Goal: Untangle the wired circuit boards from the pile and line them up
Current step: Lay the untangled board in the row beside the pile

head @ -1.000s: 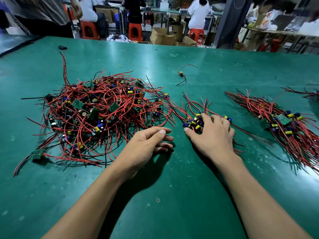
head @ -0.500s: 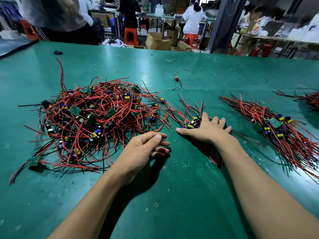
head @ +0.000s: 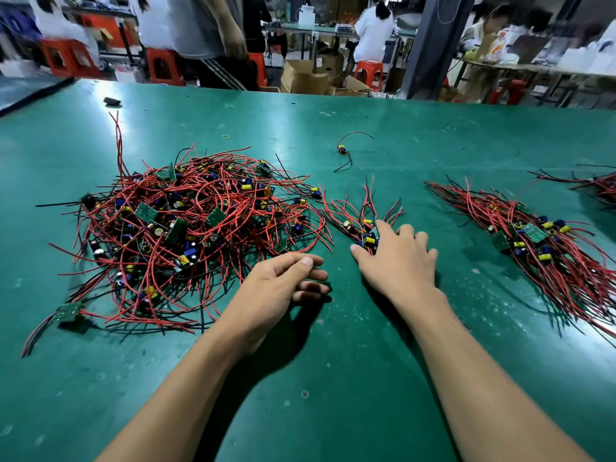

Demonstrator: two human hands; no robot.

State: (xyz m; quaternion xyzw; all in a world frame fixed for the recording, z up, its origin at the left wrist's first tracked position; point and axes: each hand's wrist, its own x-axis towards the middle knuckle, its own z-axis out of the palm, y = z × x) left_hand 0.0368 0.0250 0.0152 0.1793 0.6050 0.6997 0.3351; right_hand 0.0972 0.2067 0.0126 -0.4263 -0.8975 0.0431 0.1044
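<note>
Your right hand point(head: 398, 261) lies flat, fingers point(head: 383, 231) straight, pressing a small bundle of wired boards point(head: 349, 225) onto the green surface point(head: 333, 378). Your left hand point(head: 283, 285) rests near it, fingers loosely curled, grasping nothing. The tangled pile point(head: 186, 228) sits to the left. The aligned row point(head: 540, 241) lies to the right, well apart.

A green table point(head: 333, 378) filled the near scene, its surface scuffed and speckled. A small black object point(head: 111, 101) lay at its far left edge, and a yellow rubber band point(head: 226, 136) lay further right. Beyond the far edge a person in a grey top point(head: 206, 28) stood. A red stool point(head: 165, 66) stood to their left, and open cardboard boxes point(head: 305, 78) sat to their right. A person in white point(head: 373, 31) sat on another red stool point(head: 368, 72) beside a dark pillar point(head: 433, 45).
</note>
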